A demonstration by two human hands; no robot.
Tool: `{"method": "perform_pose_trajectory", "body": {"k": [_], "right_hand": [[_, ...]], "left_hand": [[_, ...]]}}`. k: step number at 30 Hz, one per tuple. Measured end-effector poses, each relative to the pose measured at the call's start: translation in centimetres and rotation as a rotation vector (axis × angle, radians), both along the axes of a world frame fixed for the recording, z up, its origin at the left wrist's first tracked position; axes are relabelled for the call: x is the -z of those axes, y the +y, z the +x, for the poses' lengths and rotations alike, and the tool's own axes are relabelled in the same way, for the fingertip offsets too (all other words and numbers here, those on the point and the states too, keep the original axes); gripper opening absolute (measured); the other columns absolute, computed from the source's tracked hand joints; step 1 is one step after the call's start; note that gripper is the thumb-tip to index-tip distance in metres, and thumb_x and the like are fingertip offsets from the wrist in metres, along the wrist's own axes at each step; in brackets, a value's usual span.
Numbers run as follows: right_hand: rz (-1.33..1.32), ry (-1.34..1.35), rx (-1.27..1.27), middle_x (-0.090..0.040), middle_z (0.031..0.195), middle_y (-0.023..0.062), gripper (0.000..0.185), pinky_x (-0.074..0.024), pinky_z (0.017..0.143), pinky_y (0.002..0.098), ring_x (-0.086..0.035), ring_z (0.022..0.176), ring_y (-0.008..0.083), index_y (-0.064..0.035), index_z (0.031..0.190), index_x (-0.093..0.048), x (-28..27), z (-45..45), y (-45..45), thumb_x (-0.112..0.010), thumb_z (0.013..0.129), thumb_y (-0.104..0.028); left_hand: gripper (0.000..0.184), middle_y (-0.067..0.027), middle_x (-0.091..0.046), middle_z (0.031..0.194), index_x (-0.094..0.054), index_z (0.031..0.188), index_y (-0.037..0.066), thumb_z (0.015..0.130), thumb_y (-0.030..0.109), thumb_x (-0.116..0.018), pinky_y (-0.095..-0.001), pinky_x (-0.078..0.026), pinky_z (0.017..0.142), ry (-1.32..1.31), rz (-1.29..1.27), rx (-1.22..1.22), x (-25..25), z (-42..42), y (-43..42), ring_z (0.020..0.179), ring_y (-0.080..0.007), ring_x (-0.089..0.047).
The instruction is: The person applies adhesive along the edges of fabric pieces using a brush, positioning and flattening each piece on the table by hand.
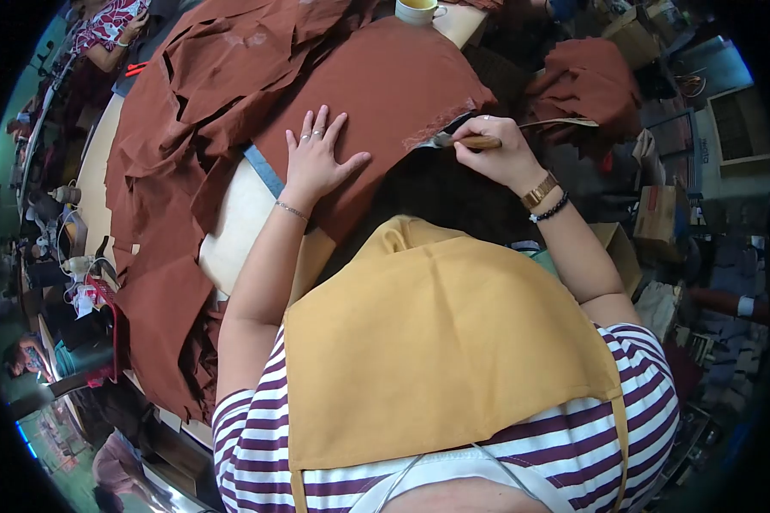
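Note:
A large rust-brown cloth (385, 77) lies on the table. My left hand (318, 162) rests flat on it, fingers spread, with rings and a thin bracelet. My right hand (498, 150) grips a brush (479, 142) by its wooden handle at the cloth's right edge. The brush's head touches the edge, where a pale, whitish smear (441, 120) runs along the cloth. A blue strip (263, 171) shows beside my left wrist, next to a pale surface partly under the cloth.
More brown cloth (162, 171) lies crumpled at the left. A yellow cup (417, 10) stands at the far table edge. Another brown cloth bundle (586, 90) is at the right, near cardboard boxes (661, 214). Part of another person (111, 34) shows at the upper left.

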State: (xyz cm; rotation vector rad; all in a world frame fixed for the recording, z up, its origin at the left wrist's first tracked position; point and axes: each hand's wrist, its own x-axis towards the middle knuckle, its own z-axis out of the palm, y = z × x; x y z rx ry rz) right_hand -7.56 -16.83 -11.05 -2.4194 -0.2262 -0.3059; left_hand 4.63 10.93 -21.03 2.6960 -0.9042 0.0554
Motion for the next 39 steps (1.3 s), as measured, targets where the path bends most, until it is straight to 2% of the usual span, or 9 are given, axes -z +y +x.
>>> {"method": "perform_pose_trajectory", "body": {"k": [6,9,13,19,24,28,29,33,39], "right_hand": [[0.083,-0.07,-0.201,-0.068,0.079,0.015,0.01,-0.0534,0.067,0.0346,-0.067,0.074,0.0318,-0.0046,0.082,-0.068,1.5,0.6,3.9,-0.069,0.075,-0.012],[-0.084,0.03,-0.086,-0.068,0.079,0.0149,0.012,-0.0533,0.066,0.0346,-0.068,0.075,0.0303,-0.0047,0.084,-0.068,0.3,0.1,1.3,-0.068,0.074,-0.011],[0.122,-0.106,-0.194,-0.068,0.082,0.0152,0.012,-0.0531,0.066,0.0351,-0.067,0.075,0.0314,-0.0042,0.085,-0.068,0.1,0.4,4.6,-0.069,0.075,-0.01],[-0.066,0.053,-0.186,-0.067,0.08,0.0151,0.011,-0.0531,0.066,0.0356,-0.067,0.074,0.0316,-0.0029,0.084,-0.068,0.0,0.2,2.6,-0.068,0.075,-0.008],[0.121,-0.093,-0.319,-0.067,0.082,0.014,0.014,-0.0525,0.07,0.0364,-0.066,0.078,0.0301,-0.0044,0.088,-0.068,0.5,1.2,5.6,-0.07,0.076,-0.01],[0.082,-0.009,-0.342,-0.068,0.08,0.0143,0.01,-0.0527,0.069,0.0368,-0.067,0.076,0.0306,-0.0039,0.082,-0.067,0.8,1.5,4.3,-0.07,0.074,-0.009],[0.03,0.148,-0.308,-0.068,0.082,0.0125,0.013,-0.0518,0.069,0.0309,-0.067,0.075,0.0249,-0.0024,0.088,-0.069,-0.3,1.2,3.4,-0.07,0.076,-0.006],[0.107,-0.04,-0.304,-0.067,0.079,0.014,0.009,-0.053,0.069,0.0362,-0.066,0.075,0.0306,-0.0052,0.082,-0.067,-0.9,1.6,5.0,-0.07,0.074,-0.008],[0.025,0.049,-0.4,-0.067,0.083,0.0142,0.011,-0.0532,0.07,0.0373,-0.066,0.078,0.0315,-0.0048,0.085,-0.066,0.2,2.0,4.8,-0.07,0.075,-0.008]], "left_hand": [[0.087,-0.0135,-0.028,0.157,-0.041,0.146,0.019,0.079,0.072,-0.056,-0.0642,-0.015,0.112,-0.012,0.01,0.006,0.2,0.3,0.0,0.147,-0.0337,-0.02],[0.086,-0.0134,-0.028,0.157,-0.041,0.147,0.019,0.08,0.072,-0.056,-0.064,-0.015,0.113,-0.011,0.012,0.002,0.1,0.5,-0.1,0.147,-0.0337,-0.02],[0.088,-0.0147,-0.029,0.156,-0.041,0.146,0.019,0.078,0.073,-0.056,-0.0639,-0.014,0.113,-0.017,-0.008,0.015,0.2,0.6,-0.3,0.146,-0.0339,-0.021],[0.089,-0.014,-0.028,0.157,-0.04,0.147,0.02,0.078,0.073,-0.056,-0.0635,-0.013,0.114,-0.015,0.0,0.057,0.5,1.4,-0.5,0.146,-0.0341,-0.021],[0.089,-0.0129,-0.028,0.157,-0.041,0.146,0.021,0.077,0.075,-0.056,-0.0636,-0.014,0.114,-0.023,-0.019,0.105,0.7,2.6,-0.9,0.146,-0.034,-0.021],[0.089,-0.0125,-0.029,0.157,-0.041,0.146,0.022,0.077,0.075,-0.056,-0.0638,-0.015,0.113,-0.019,-0.034,0.165,0.7,3.5,-1.1,0.146,-0.0337,-0.021],[0.089,-0.0124,-0.029,0.157,-0.041,0.146,0.022,0.076,0.075,-0.057,-0.0636,-0.015,0.114,-0.022,-0.038,0.173,0.7,3.7,-1.2,0.146,-0.0338,-0.021],[0.088,-0.0118,-0.03,0.156,-0.042,0.145,0.022,0.076,0.074,-0.058,-0.063,-0.015,0.114,-0.039,-0.039,0.218,0.9,4.6,-1.8,0.146,-0.0335,-0.022],[0.087,-0.0115,-0.031,0.156,-0.043,0.144,0.022,0.076,0.074,-0.057,-0.0629,-0.016,0.114,-0.047,-0.046,0.299,0.8,6.0,-2.4,0.146,-0.0332,-0.023]]}}
